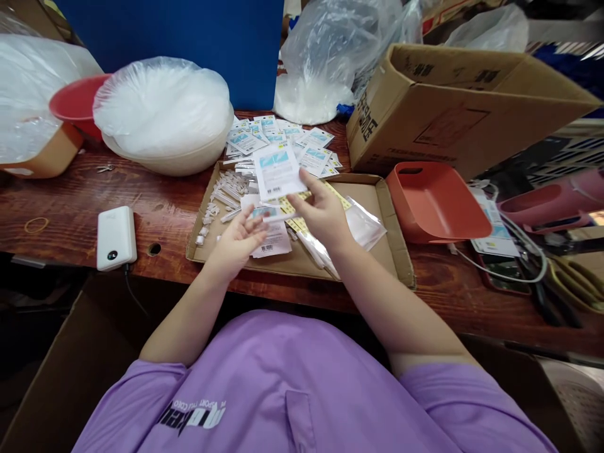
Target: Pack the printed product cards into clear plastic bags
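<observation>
Between the thumb and fingers of my right hand (pixel 321 211) is the edge of a white and blue printed card (pixel 277 171) with a barcode, held above a shallow cardboard tray (pixel 401 261). My left hand (pixel 237 244) is just below and left of it, palm partly up, fingers apart and holding nothing that I can see. A stack of printed cards (pixel 274 242) lies in the tray beside my left fingers. Small clear plastic pieces (pixel 226 189) are heaped on the tray's left side. Clear plastic sleeves (pixel 363 226) and yellow printed strips (pixel 342 196) lie under and beside my right hand.
Several carded packets (pixel 316 157) are piled behind the tray. A bag-lined bowl (pixel 174 167) and a white power bank (pixel 116 236) stand to the left. At right are a red plastic bin (pixel 436 207), a large cardboard box (pixel 453 107) and scissors (pixel 573 283).
</observation>
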Demonstrator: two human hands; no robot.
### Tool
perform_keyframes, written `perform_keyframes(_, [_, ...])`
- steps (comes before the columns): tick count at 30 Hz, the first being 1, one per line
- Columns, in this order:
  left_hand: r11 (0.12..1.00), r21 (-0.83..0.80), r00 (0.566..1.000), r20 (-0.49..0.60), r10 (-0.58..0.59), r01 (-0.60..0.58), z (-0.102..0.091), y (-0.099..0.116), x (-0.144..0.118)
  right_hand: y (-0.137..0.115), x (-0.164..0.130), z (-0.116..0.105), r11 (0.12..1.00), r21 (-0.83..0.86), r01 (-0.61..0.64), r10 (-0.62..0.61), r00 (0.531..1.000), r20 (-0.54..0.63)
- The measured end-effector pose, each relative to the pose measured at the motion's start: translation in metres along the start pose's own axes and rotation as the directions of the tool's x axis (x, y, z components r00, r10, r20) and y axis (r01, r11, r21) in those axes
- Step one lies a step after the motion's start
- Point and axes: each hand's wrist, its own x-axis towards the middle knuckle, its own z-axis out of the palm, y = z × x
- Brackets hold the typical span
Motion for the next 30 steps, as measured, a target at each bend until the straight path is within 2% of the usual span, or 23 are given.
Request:
perform_keyframes(1, [0.981,0.193,0.995,-0.086,0.049,-0.032,-0.007,0.0,0.003,-0.001,0.017,0.0,1.0,-0.018,-0.005,0.006,0.999,0.034])
perform_keyframes(2, [0.912,0.408,0.984,-0.142,0.106,-0.039,-0.012,-0.001,0.004,-0.003,0.03,0.0,0.996,-0.077,-0.045,0.05,0.997,0.066])
perform_keyframes(4, [0.647,0.762,0.976,-0.145,0.16,0.007,-0.021,-0.002,0.005,-0.006,0.043,-0.001,0.968,-0.212,-0.136,0.147,0.988,0.037])
perform_keyframes(5, [0.505,0.863,0.983,-0.115,0.14,0.029,-0.022,-0.003,0.004,-0.007,0.042,-0.001,0.943,-0.283,-0.177,0.189,0.982,0.013])
perform_keyframes(7, [0.309,0.95,0.997,-0.051,0.059,0.031,-0.022,-0.005,0.001,-0.007,0.029,0.0,0.881,-0.417,-0.225,0.255,0.967,0.018])
perform_keyframes(10, [0.181,0.983,0.999,0.017,-0.046,-0.008,-0.016,-0.011,-0.001,-0.002,-0.001,0.006,0.795,-0.557,-0.238,0.377,0.915,0.147])
perform_keyframes(12, [0.13,0.992,0.997,0.018,-0.073,-0.009,-0.013,-0.015,-0.001,0.003,-0.015,0.013,0.805,-0.534,-0.257,0.411,0.891,0.192])
perform_keyframes(16, [0.063,0.998,0.998,-0.004,-0.067,0.008,-0.011,-0.022,0.001,0.012,-0.022,0.021,0.884,-0.355,-0.305,0.392,0.897,0.204])
perform_keyframes(22, [0.038,0.999,0.998,-0.006,-0.06,0.008,-0.012,-0.027,0.0,0.022,-0.019,0.012,0.902,-0.272,-0.334,0.386,0.907,0.167])
perform_keyframes(27, [0.077,0.997,1.0,-0.01,-0.027,0.012,-0.013,-0.028,-0.003,0.025,-0.027,-0.008,0.931,-0.124,-0.342,0.357,0.926,0.12])
perform_keyframes(30, [0.095,0.996,0.998,-0.006,0.062,0.0,-0.006,-0.019,-0.005,0.028,-0.042,-0.036,0.93,0.163,-0.331,0.343,0.938,-0.054])
